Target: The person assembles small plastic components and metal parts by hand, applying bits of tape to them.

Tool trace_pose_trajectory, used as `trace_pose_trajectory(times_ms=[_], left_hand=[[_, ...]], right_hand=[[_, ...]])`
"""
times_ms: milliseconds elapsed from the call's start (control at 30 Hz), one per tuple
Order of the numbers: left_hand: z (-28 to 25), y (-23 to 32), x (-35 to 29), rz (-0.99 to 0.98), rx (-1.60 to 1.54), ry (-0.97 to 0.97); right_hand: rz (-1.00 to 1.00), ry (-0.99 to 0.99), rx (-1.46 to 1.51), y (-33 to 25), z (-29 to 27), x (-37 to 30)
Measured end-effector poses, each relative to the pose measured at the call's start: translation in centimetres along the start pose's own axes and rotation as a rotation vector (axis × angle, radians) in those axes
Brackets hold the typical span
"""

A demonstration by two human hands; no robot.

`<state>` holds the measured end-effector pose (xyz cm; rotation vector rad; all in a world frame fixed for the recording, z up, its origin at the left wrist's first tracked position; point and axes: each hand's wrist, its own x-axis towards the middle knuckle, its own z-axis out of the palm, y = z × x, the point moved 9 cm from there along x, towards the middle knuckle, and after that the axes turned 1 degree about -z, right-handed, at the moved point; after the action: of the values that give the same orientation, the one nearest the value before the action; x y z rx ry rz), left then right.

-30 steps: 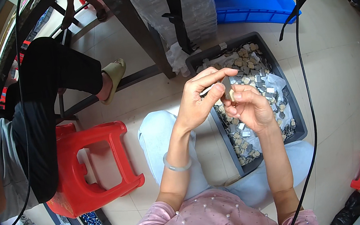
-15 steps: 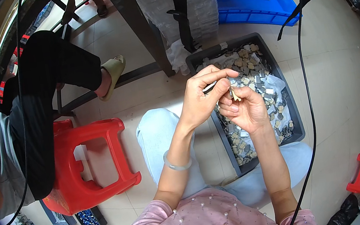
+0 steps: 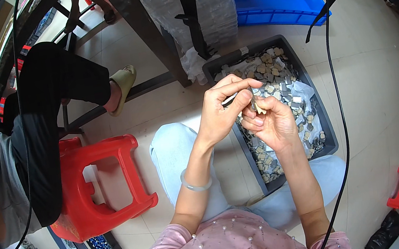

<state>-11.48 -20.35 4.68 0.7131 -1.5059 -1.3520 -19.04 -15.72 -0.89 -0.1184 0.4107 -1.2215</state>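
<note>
1. Right hand (image 3: 275,123): closed, gripping a small grey and pale-yellow piece (image 3: 260,110) between the bent thumb and fingers.
2. Left hand (image 3: 223,107): thumb and forefinger extend to the piece from the left side, the forefinger reaching over it. A slim white-edged object (image 3: 229,100) shows between thumb and forefinger, mostly hidden. The fingers overlap here; whether this hand grips firmly cannot be told.
3. Piece location: at the meeting point of both hands, above the dark grey rectangular plastic tray (image 3: 330,130).
4. Tray contents: many small flat grey and beige pieces (image 3: 269,63), loosely heaped, with a crumpled translucent plastic sheet (image 3: 303,91) among them.
5. Tray position: on the pale tiled floor (image 3: 369,76), in front of the seated person, with the near right corner beside the right leg in light-blue trousers (image 3: 329,169).
6. Beyond the tray: a bright blue rectangular plastic bin (image 3: 276,0), standing apart from it.
7. Left side: a red plastic stool (image 3: 83,195) with openings in its sides, near a co-worker's leg in black trousers (image 3: 62,68).
</note>
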Motion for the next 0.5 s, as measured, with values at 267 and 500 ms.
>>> trace_pose_trajectory(times_ms=[267, 500], left_hand=[[0.27, -0.12, 0.03, 0.013, -0.025, -0.029], [0.16, -0.34, -0.03, -0.038, -0.067, -0.053]], right_hand=[[-0.023, 0.014, -0.028, -0.33, 0.04, -0.08], [0.004, -0.031, -0.031, -0.15, 0.17, 0.19]])
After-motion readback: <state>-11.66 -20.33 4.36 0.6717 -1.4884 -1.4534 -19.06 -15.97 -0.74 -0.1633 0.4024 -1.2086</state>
